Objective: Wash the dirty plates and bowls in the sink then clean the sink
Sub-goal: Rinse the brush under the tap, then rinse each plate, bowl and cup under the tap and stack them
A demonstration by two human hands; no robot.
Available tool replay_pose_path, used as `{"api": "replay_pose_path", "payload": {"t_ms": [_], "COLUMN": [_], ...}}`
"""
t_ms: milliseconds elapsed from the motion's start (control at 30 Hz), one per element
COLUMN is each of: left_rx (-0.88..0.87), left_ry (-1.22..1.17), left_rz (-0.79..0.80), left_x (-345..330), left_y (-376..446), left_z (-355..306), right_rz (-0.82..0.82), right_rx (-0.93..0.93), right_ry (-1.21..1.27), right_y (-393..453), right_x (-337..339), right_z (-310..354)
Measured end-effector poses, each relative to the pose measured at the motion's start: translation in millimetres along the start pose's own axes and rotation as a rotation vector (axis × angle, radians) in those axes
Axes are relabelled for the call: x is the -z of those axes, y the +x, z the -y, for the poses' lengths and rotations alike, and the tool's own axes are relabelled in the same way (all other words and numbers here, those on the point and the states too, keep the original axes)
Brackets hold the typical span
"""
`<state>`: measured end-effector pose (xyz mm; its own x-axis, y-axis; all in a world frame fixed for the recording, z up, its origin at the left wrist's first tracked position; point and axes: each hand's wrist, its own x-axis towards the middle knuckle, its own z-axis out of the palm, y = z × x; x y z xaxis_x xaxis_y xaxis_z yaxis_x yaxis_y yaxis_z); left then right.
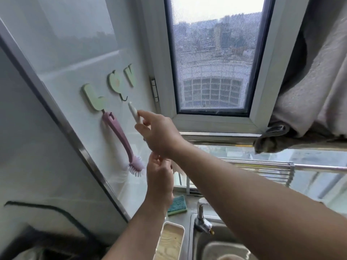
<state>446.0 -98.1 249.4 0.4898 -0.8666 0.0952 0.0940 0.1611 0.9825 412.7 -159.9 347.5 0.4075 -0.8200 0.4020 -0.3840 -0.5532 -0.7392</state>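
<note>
Forearms: two bare arms rise from 6 o'clock toward the tiled wall, the nearest things to the lens.
Right hand (159, 134): reaches to 11 o'clock, thumb and fingers pinching the white brush handle (134, 112) just below the letter-shaped wall hooks (110, 85).
Left hand (159, 177): raised beneath the right wrist, fingers curled round something pale that is largely hidden; what it grasps cannot be told for certain.
Sink (216, 246): steel basin at 5 o'clock, low in the frame, with a rounded dish (225, 250) lying in it; no other plates or bowls are in sight.
Handling, as a judgement: the handle looks light, stiff plastic, probably slick when wet, and is best held at mid-shaft, as now; the dish is likely hard, breakable and slippery, and safest gripped at the rim with both hands.
Tap (201, 216): chrome, at the basin's 11 o'clock edge.
Sponge (177, 205): teal and green, on the ledge behind the tap.
Pink brush (122, 139): hangs from a hook, bristles down, at 9 o'clock from the right hand.
Tray (169, 243): white, beside the sink at 6 o'clock.
Window (214, 57): screened, at 12 o'clock; a grey cloth (309, 81) hangs at 2 o'clock.
</note>
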Motion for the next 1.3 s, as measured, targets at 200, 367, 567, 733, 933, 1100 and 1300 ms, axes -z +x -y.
{"api": "replay_pose_path", "payload": {"t_ms": [200, 367, 567, 733, 933, 1100, 1300], "left_rx": [-0.193, -0.093, 0.234, 0.616, 0.771, 0.900, 1.002], "left_ry": [0.118, 0.299, 0.806, 1.173, 1.411, 1.297, 1.072], "left_rz": [0.477, 0.930, 1.272, 1.238, 0.868, 0.591, 0.362], "left_x": [-17.2, -56.0, -90.8, -73.5, -10.3, 19.4, 8.2], "left_y": [-84.0, -169.7, -231.5, -228.5, -203.2, -196.5, -200.4], "left_z": [12.3, 84.8, 208.4, 297.3, 365.3, 413.3, 438.5], "right_rz": [-0.154, -0.041, -0.005, 0.312, 0.437, 0.500, 0.514], "right_rx": [-0.018, -0.236, -0.601, -0.835, -0.991, -0.983, -0.972], "right_ry": [0.472, 0.492, 0.106, -0.132, -0.235, -0.372, -0.405], "right_y": [-106.1, -249.7, -388.8, -443.8, -444.8, -443.6, -444.9], "right_x": [104.6, 182.9, 144.0, 79.9, 25.7, -4.0, -18.6], "right_z": [-28.7, -90.2, -204.8, -298.4, -375.5, -417.5, -422.2]}}
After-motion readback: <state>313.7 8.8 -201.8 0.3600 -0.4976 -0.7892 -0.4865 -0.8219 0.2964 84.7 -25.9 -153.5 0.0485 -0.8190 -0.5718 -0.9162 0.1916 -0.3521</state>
